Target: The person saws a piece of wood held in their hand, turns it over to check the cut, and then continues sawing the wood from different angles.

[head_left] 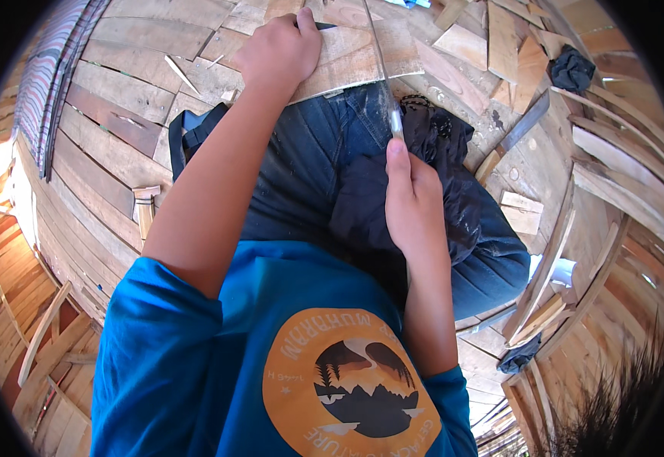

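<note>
While the plank floor (111, 160) spreads out on every side, the person's legs in blue jeans (294, 190) fill the middle, with black cloth (366, 202) bunched over the lap. Just beyond the cloth lies the pale board (347, 65), its long axis running mostly left to right and slanting a little away toward its right end. Across it, much closer to the right end than to the left, passes the thin-bladed tool (385, 82), nearly square to that axis and seen edge-on; I cannot tell whether it bites into the wood. From the right grip (414, 198), closed firmly around the tool's handle, the board lies straight ahead and extends mainly to the left. Nearer to the board is the left grip (281, 49), which rests on its left end, well clear of the blade; those fingers curl out of sight, so whether they pinch the edge or only press down I cannot tell.
</note>
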A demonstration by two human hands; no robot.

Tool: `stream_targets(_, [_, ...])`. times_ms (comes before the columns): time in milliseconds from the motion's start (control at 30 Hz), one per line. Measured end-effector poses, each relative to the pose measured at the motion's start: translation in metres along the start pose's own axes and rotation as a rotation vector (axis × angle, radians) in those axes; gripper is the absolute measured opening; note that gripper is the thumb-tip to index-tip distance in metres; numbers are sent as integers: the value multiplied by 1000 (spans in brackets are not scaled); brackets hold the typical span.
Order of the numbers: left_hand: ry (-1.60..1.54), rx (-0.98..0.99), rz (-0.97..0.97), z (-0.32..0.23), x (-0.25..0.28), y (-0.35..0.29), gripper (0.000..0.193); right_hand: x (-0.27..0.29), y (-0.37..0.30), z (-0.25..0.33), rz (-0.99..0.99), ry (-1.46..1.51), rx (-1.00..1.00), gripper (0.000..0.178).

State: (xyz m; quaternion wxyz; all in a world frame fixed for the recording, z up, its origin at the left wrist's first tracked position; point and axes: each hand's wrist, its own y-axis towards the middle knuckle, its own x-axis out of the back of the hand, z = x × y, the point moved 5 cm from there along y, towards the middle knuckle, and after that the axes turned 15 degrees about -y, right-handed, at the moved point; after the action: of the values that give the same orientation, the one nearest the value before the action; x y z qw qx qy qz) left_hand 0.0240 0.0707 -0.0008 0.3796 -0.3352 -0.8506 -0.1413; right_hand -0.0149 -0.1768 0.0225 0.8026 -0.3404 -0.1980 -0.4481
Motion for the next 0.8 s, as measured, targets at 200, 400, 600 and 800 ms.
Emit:
stream_targets(200, [57,-2,-21,-9,9,3,44,-1,-32,-17,-31,71,-60,50])
stream_targets(400, [-27,35,66,1,1,4,53,-4,-9,-1,17,75,-18,49])
stream_targets(600, [-224,-616,-246,-13,14,-14,30,-1,-13,-6,69,186,-6,45])
stream_targets(800, [-222,-750,-49,-28,13,-26,26,-3,-26,-19,82,286,0,44])
